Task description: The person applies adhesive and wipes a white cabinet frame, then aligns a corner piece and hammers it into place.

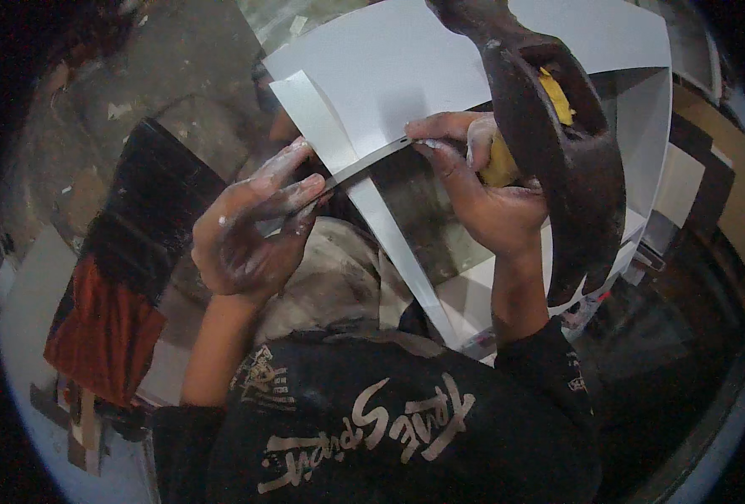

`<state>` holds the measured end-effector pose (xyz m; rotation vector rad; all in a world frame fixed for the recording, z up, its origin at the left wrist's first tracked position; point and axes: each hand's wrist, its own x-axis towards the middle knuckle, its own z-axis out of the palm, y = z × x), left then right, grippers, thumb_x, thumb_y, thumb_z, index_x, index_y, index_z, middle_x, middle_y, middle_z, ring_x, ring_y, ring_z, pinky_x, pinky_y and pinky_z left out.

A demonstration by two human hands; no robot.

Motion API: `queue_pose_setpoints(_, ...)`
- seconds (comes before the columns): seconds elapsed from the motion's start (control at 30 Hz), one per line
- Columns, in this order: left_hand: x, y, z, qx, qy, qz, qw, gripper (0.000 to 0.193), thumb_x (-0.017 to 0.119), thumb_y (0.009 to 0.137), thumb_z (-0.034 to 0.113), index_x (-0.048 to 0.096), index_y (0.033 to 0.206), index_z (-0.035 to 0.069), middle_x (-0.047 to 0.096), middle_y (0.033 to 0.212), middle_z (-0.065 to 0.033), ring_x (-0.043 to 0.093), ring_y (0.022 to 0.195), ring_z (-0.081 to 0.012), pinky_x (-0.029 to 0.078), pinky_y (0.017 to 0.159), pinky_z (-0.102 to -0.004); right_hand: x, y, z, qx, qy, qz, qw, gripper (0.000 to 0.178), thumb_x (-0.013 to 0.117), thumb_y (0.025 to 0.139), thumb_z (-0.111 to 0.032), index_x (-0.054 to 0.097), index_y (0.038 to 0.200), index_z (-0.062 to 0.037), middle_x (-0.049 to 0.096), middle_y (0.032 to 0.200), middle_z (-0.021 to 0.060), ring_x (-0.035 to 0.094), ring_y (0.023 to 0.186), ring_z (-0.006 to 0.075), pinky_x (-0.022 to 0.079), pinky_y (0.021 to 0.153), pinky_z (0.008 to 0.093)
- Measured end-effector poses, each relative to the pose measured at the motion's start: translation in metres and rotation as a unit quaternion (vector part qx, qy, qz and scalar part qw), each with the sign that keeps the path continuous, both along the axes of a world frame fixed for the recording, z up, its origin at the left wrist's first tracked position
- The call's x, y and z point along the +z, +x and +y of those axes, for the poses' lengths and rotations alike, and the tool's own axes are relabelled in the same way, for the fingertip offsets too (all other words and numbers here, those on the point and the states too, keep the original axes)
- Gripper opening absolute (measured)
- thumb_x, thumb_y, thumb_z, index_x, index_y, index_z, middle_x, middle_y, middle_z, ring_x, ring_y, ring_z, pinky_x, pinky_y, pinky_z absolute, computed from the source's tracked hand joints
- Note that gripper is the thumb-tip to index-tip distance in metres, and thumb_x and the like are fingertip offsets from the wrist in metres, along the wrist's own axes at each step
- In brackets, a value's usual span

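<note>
A thin, slightly bowed grey strip [362, 166] spans the gap between my hands. My left hand [259, 218] holds its left end between the thumb and stretched fingers. With thumb and forefinger, my right hand [494, 189] pinches the other end, near a small dark spot on the strip. A dull yellow piece [500, 165] sits against the curled fingers of that hand; its kind is not clear. White powder coats my fingertips. Below the strip runs the narrow white edge [397, 248] of a large white panelled piece [372, 63].
A dark brown curved object [578, 176] with yellow in its opening hangs over the right side, close to my right hand. Black and rust-red cloth [116, 319] lies at left. Flat boards [700, 168] stand at right. The floor [192, 59] is stained and littered with scraps.
</note>
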<state>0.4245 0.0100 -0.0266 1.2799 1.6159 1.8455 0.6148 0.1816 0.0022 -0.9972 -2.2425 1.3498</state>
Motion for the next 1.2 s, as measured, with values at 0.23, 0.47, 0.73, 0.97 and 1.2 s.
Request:
queue_pose_setpoints(0.23,0.011,-0.006,-0.004,-0.050,-0.063,0.036,0.996,0.058,0.071,0.075,-0.016,0.043,0.125,-0.005,0.069,0.101,-0.0209,0.068,0.100,-0.0376,0.057,0.086,-0.0455,0.018,-0.007,-0.004,0.022,0.030,-0.012,0.999,0.035,0.066,0.080,0.013,0.039,0.080,-0.0079,0.068,0.102,0.0266,0.069,0.097,0.0249,0.055,0.075,0.0292)
queue_pose_setpoints(0.47,0.001,-0.007,-0.022,-0.012,-0.148,0.058,0.987,0.049,0.073,0.078,-0.008,0.049,0.120,0.001,0.070,0.103,-0.0165,0.065,0.104,-0.0362,0.053,0.091,-0.0444,0.031,-0.011,-0.011,-0.035,0.016,0.112,0.993,0.024,0.065,0.084,-0.005,0.042,0.091,-0.0038,0.065,0.100,0.0275,0.065,0.085,0.0211,0.051,0.065,0.0259)
queue_pose_setpoints(0.73,0.008,-0.010,-0.004,0.000,-0.118,0.088,0.989,0.040,0.071,0.079,-0.006,0.054,0.115,-0.006,0.070,0.101,-0.0195,0.071,0.093,-0.0239,0.057,0.080,-0.0328,0.081,0.014,-0.041,-0.210,-0.101,0.157,0.960,0.053,0.054,0.094,-0.041,0.049,0.115,0.0075,0.063,0.087,0.0177,0.055,0.059,0.0121,0.042,0.050,0.0219)
queue_pose_setpoints(0.97,0.010,0.002,0.001,0.014,-0.015,0.001,1.000,0.041,0.068,0.079,-0.011,0.052,0.117,-0.008,0.067,0.107,-0.0236,0.069,0.100,-0.0285,0.057,0.083,-0.0343,0.064,0.102,-0.056,-0.033,-0.093,-0.303,0.948,0.057,0.048,0.097,-0.044,0.053,0.119,0.0093,0.059,0.078,0.0106,0.047,0.058,0.0083,0.033,0.050,0.0213)
queue_pose_setpoints(1.2,0.020,0.004,0.012,-0.021,-0.018,-0.021,0.999,0.046,0.066,0.077,-0.017,0.049,0.120,-0.011,0.062,0.113,-0.0289,0.066,0.105,-0.0344,0.058,0.086,-0.0386,0.088,0.047,-0.046,0.148,0.070,-0.282,0.945,0.050,0.065,0.083,-0.031,0.058,0.123,-0.0022,0.063,0.079,0.0156,0.063,0.066,0.0248,0.049,0.059,0.0356)
